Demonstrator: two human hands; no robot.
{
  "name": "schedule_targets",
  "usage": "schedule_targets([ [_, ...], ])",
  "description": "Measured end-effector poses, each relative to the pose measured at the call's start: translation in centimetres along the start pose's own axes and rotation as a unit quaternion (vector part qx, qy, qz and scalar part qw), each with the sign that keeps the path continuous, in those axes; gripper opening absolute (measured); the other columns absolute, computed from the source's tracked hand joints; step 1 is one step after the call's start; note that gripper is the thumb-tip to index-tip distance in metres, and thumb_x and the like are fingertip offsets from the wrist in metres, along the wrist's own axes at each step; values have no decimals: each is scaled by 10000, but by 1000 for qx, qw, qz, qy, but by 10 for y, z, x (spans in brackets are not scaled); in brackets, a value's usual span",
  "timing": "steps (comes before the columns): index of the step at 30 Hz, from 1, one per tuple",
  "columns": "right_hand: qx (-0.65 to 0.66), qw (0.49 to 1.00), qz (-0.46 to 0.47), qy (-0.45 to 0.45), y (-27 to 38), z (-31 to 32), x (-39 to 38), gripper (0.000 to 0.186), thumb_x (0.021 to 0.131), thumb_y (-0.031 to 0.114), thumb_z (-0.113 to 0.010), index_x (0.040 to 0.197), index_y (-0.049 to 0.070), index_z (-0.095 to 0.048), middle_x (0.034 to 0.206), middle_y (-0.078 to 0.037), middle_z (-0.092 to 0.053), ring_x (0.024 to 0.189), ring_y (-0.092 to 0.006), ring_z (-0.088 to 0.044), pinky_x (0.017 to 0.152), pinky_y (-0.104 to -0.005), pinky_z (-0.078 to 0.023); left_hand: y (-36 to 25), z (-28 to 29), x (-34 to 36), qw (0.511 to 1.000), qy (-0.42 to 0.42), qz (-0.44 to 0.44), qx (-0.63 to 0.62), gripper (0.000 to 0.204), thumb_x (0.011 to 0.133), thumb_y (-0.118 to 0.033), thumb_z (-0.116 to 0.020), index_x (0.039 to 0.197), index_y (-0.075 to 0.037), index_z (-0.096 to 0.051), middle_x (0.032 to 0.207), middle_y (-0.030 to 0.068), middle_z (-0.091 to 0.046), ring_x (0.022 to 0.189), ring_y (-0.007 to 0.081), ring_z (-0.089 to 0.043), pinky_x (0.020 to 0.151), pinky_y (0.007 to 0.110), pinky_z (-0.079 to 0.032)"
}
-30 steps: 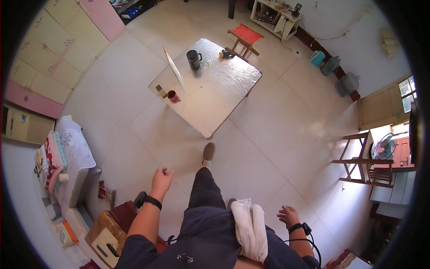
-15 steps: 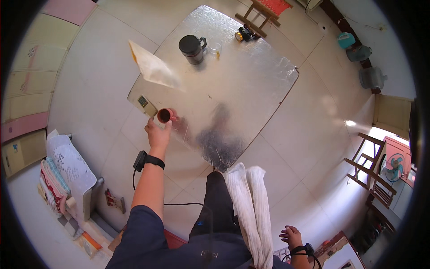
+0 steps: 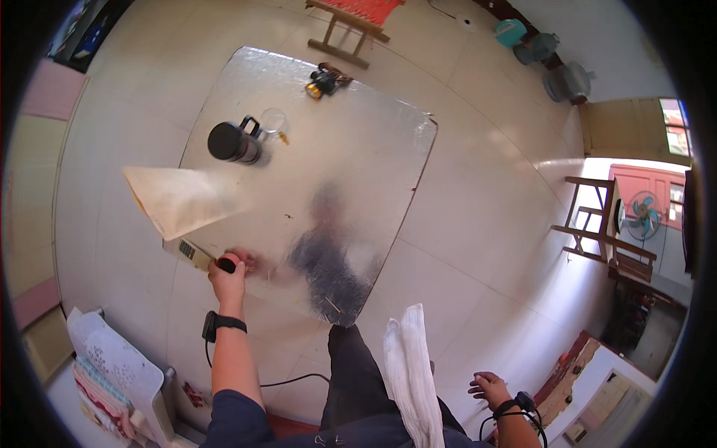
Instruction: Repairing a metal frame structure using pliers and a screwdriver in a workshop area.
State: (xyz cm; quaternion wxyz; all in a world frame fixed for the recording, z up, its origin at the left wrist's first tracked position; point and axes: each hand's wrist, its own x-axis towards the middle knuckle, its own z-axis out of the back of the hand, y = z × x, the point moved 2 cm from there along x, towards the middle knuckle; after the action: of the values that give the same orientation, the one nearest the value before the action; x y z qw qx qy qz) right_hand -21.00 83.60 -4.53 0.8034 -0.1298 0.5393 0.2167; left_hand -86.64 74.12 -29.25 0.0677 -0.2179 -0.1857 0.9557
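My left hand [image 3: 226, 278] grips a red cup [image 3: 237, 257] with a dark inside, at the near left corner of the foil-covered table [image 3: 377, 172]. Beside it lie a beige keypad device [image 3: 190, 252] and a pale, sheet-like object [image 3: 172, 198], raised at an angle. Farther back are a black mug [image 3: 233, 142] with a handle, a clear glass [image 3: 272, 119] and a black-and-yellow lamp [image 3: 321, 84]. My right hand [image 3: 485, 387] hangs open at lower right, holding nothing. A long white cloth [image 3: 409, 358] hangs in front of my body.
A red-topped stool [image 3: 347, 26] stands beyond the table, plastic jugs [image 3: 567, 81] along the back wall. At right are a wooden chair [image 3: 605, 231] and a fan [image 3: 644, 213]; at lower left, a padded seat [image 3: 112, 351] with folded fabrics; cabinets [image 3: 41, 187] line the left.
I have moved up to the table, which now fills more of the view. My left hand has reached forward and taken hold of the red cup; my right hand stays low at my side.
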Motion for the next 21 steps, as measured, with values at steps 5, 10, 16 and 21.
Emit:
schedule_targets([
  [5,26,998,46,40,10,-9,5,411,912,254,-596,1217,-11,-523,1010,-158,-638,846,-251,-667,693,-330,-531,-33,29,-47,997,-10,-75,7,748,685,-228,-756,1271,44,-379,1206,270,-494,1117,410,-516,954,429,-436],
  [10,64,980,159,102,26,-3,-8,427,916,272,-589,1231,-9,-522,1031,-132,-635,886,-221,-657,718,-321,-525,-112,52,-148,976,101,-193,31,703,683,-191,-718,1253,48,-381,1219,242,-495,1151,397,-495,969,423,-424],
  [16,110,944,276,145,44,37,-42,432,926,283,-586,1243,-5,-525,1031,-96,-636,895,-150,-638,747,-284,-515,-206,74,-287,910,216,-352,-20,707,661,-170,-727,1252,54,-408,1202,240,-502,1131,374,-516,971,410,-425],
  [21,201,884,388,167,8,106,-35,467,895,310,-625,1257,31,-528,1021,-66,-637,873,-122,-623,738,-270,-510,-301,79,-457,817,358,-450,-32,716,681,-115,-720,1288,52,-378,1204,206,-507,1113,288,-544,947,366,-452],
])
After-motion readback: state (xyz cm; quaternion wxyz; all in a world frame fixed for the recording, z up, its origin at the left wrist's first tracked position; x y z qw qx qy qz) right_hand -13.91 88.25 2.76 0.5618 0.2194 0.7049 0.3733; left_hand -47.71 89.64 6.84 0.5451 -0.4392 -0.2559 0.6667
